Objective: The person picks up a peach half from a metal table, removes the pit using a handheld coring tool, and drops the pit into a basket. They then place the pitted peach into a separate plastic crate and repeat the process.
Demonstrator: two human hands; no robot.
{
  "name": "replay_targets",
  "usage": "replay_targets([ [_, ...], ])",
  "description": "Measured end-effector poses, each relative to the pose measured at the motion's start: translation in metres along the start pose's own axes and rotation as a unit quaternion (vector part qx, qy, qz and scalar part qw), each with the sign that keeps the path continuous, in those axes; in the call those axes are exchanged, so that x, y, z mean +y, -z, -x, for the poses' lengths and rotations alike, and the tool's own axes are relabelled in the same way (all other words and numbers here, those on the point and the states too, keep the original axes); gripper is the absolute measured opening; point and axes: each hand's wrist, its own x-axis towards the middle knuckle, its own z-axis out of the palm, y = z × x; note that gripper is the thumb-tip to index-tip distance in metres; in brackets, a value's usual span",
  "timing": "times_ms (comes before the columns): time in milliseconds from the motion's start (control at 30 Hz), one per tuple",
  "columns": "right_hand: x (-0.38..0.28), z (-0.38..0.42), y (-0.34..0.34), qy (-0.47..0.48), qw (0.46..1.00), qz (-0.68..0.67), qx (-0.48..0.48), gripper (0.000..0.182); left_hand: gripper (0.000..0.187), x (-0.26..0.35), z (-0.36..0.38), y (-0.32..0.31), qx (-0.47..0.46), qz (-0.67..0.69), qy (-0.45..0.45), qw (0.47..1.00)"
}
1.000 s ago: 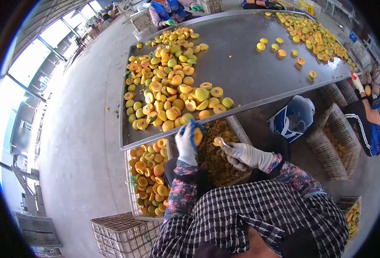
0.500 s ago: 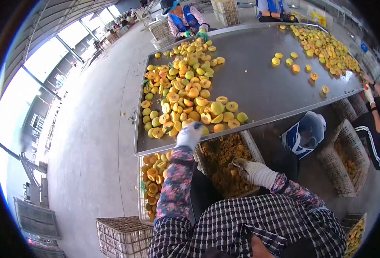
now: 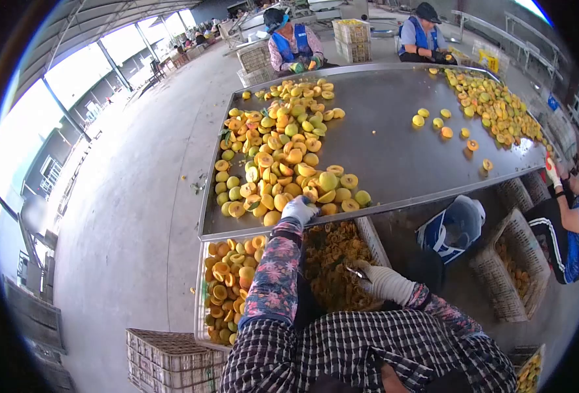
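Note:
My left hand [image 3: 298, 209], in a white glove, reaches onto the front edge of the steel table [image 3: 394, 150] and rests on a yellow fruit half in the pile of halved peaches [image 3: 276, 150]. My right hand [image 3: 382, 281], also gloved, holds a small metal pitting tool [image 3: 355, 271] over the crate of pits and scraps [image 3: 332, 262]. A crate of pitted peach halves [image 3: 227, 288] stands to the left of that one, below the table edge.
Two people in blue vests [image 3: 293, 42] work at the table's far side. Another person's arm [image 3: 568, 216] shows at the right, near wicker baskets [image 3: 512, 262] and a blue bag [image 3: 453, 229]. Empty crates [image 3: 171, 360] are stacked at the lower left. More fruit [image 3: 492, 105] lies at the far right of the table.
My left hand let go of the fruit it held over the crates and reached up onto the table's pile. My right hand dropped lower over the scrap crate.

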Motion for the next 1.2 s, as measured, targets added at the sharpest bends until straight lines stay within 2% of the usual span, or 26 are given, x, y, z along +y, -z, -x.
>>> replay_targets([
  [33,-0.006,0.000,0.004,0.007,1.000,0.000,0.007,0.050,0.058,-0.002,0.001,0.003,0.024,0.072,0.004,0.997],
  [67,-0.014,0.002,0.011,-0.019,1.000,-0.007,0.012,0.050,0.043,-0.005,0.007,0.002,0.057,0.258,0.008,0.965],
  [100,-0.009,0.001,0.009,-0.015,0.999,-0.005,0.038,0.050,0.036,-0.020,-0.004,-0.002,0.009,0.531,0.016,0.847],
  [133,0.000,-0.002,0.005,-0.011,0.998,-0.005,0.063,0.050,0.040,-0.025,-0.006,-0.004,-0.012,0.675,0.010,0.738],
  [167,0.005,-0.002,0.000,-0.008,0.996,-0.007,0.087,0.050,0.044,-0.031,-0.004,-0.007,-0.032,0.795,0.006,0.605],
  [200,0.003,-0.003,0.003,0.036,0.991,-0.066,0.113,0.052,0.045,-0.020,0.017,0.001,-0.066,0.827,-0.025,0.558],
  [233,-0.009,-0.002,0.014,0.028,0.989,-0.085,0.115,0.049,0.046,0.002,0.049,0.015,-0.099,0.855,-0.055,0.507],
  [267,-0.014,-0.005,0.019,0.038,0.987,-0.095,0.127,0.046,0.055,0.019,0.072,0.020,-0.109,0.859,-0.071,0.494],
  [367,-0.036,-0.010,0.037,0.095,0.969,-0.089,0.211,0.038,0.057,0.038,0.106,0.012,-0.147,0.877,-0.060,0.453],
  [500,-0.052,-0.027,0.047,0.128,0.953,-0.025,0.272,0.035,0.065,0.064,0.128,-0.004,-0.060,0.836,-0.032,0.545],
  [567,-0.062,-0.031,0.052,0.147,0.943,0.001,0.297,0.035,0.067,0.067,0.133,-0.008,-0.065,0.823,-0.042,0.563],
  [600,-0.062,-0.033,0.052,0.121,0.951,0.033,0.283,0.035,0.068,0.068,0.135,-0.010,-0.067,0.816,-0.049,0.572],
  [800,-0.071,-0.032,0.055,0.137,0.929,0.104,0.327,0.027,0.067,0.077,0.143,-0.015,-0.020,0.773,-0.077,0.629],
  [900,-0.070,-0.034,0.054,0.141,0.925,0.132,0.326,0.024,0.063,0.082,0.151,-0.009,-0.034,0.760,-0.074,0.644],
  [1000,-0.069,-0.036,0.053,0.141,0.927,0.151,0.312,0.023,0.061,0.078,0.152,-0.010,-0.003,0.644,-0.151,0.750],
  [1100,-0.062,-0.040,0.049,0.116,0.935,0.175,0.286,0.022,0.062,0.086,0.158,-0.003,-0.013,0.677,-0.096,0.730],
  [1200,-0.062,-0.042,0.056,0.117,0.942,0.194,0.248,0.022,0.066,0.084,0.160,-0.005,0.049,0.599,-0.138,0.787],
])
